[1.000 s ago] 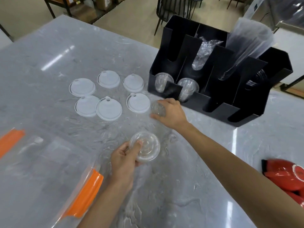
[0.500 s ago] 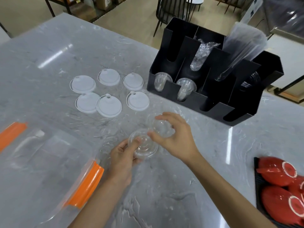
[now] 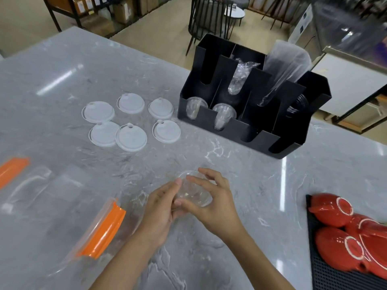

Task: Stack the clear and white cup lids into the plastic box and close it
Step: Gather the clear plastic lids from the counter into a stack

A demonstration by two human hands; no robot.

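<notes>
Hands together: left hand (image 3: 161, 208), right hand (image 3: 215, 204) cupping clear lids (image 3: 193, 190).

Grey marble-veined countertop (image 3: 62, 65), six white cup lids (image 3: 129, 120) beyond the hands, a black cup organizer (image 3: 247, 130) further off, orange latches (image 3: 102, 229) on the clear box to their left, red white-ringed crockery (image 3: 345, 231) on a black mat at right
</notes>
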